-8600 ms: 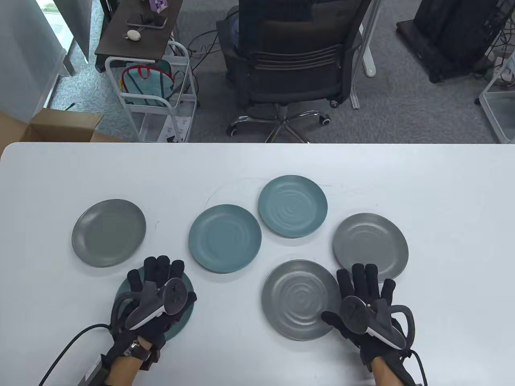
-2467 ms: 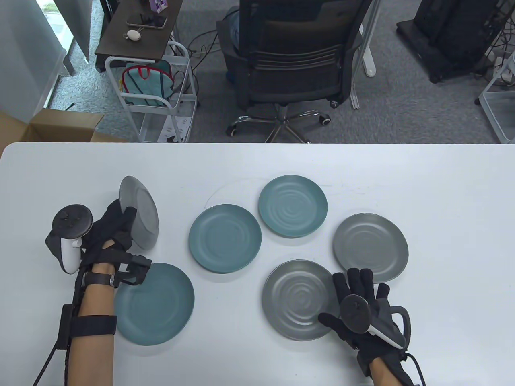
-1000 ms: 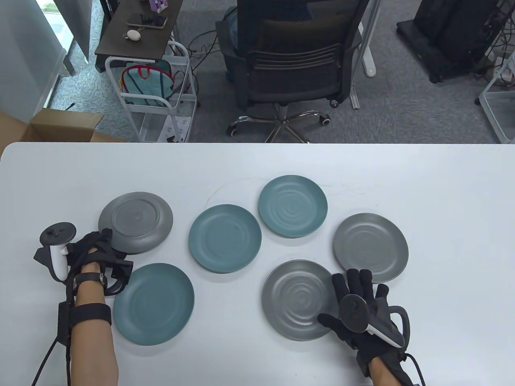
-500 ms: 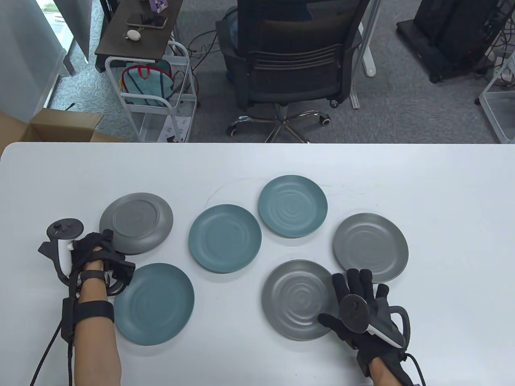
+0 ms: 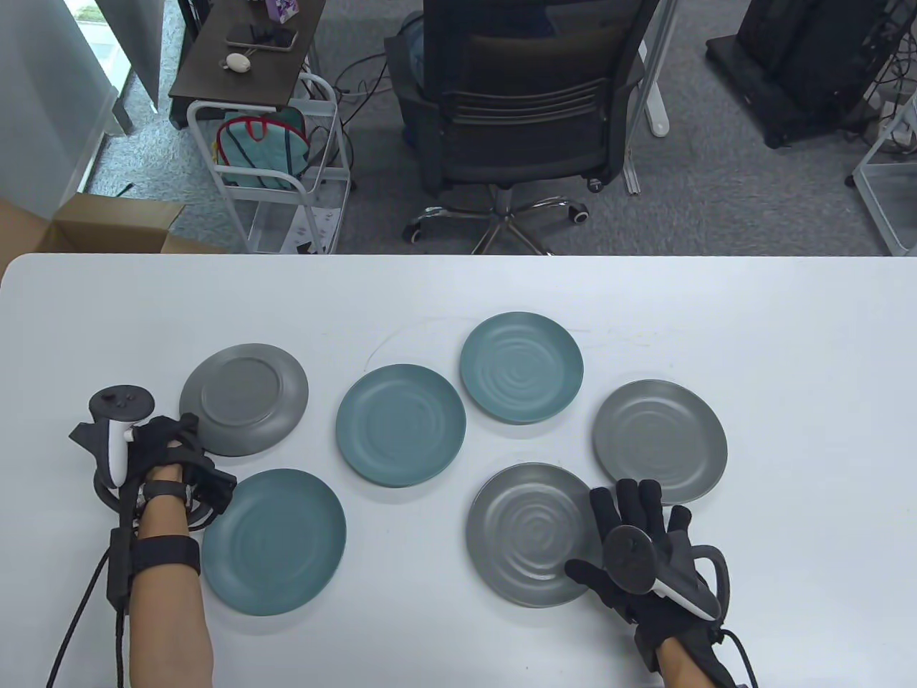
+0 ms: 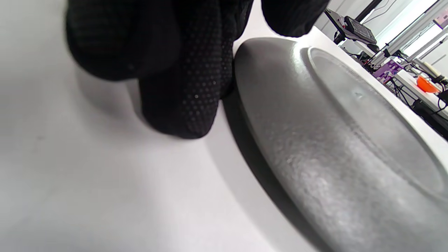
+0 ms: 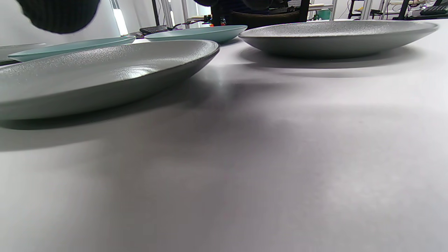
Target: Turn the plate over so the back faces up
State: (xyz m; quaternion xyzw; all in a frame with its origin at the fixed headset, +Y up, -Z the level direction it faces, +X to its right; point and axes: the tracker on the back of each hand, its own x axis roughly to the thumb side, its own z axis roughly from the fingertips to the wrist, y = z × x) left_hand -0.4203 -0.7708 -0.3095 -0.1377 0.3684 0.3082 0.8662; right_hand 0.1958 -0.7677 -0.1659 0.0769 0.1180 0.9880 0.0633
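no legible writing | grey plate [image 5: 244, 399] round, matte speckled, back with raised foot ring up, flat on white tabletop [image 5: 788, 344] | left hand [image 5: 163, 443] at its 7 o'clock, curled fingers [image 6: 185, 101] beside rim, contact unclear, gripping nothing | right hand [image 5: 648, 548] spread flat, thumb on ripple-textured grey plate [image 5: 534, 534]

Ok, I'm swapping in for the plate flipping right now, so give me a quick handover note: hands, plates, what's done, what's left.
Left hand: at the near-left rim of the flipped grey plate; whether it touches or grips, I cannot tell.
Right hand: flat on the table, fingers spread, thumb on the near grey plate.
Done: the flipped grey plate lies back up.
Left: five plates face up: three teal, two grey, including the far-right one.
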